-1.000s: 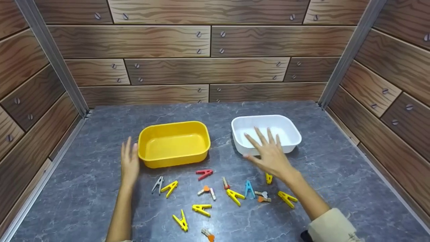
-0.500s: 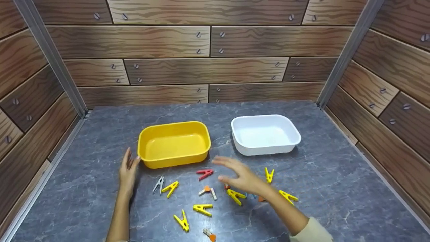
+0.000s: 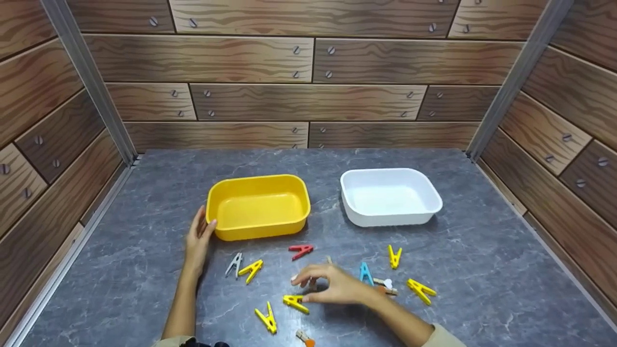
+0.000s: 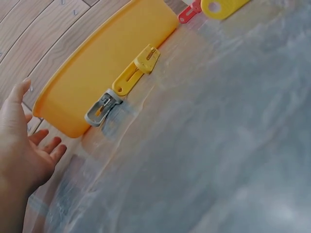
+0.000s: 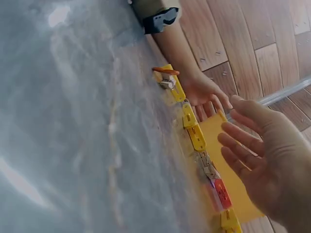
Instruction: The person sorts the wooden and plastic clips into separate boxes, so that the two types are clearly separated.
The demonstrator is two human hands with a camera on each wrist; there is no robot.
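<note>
Left hand (image 3: 198, 239) rests flat-fingered against the empty yellow tub's (image 3: 259, 206) near corner, right hand (image 3: 332, 286) hovers loose and unclenched over the scattered clothespins, nearest the yellow clothespin (image 3: 295, 303) on the grey tabletop (image 3: 482, 270) — best pinch its closed end squarely — and the white tub (image 3: 390, 196) sits empty too.

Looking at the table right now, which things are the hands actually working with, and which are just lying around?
In hand:
- left hand touching the yellow tub
- right hand open over the yellow clothespin and a wooden peg

Lying about:
- white tub
- red clothespin
- blue clothespin
- grey clothespin
</note>
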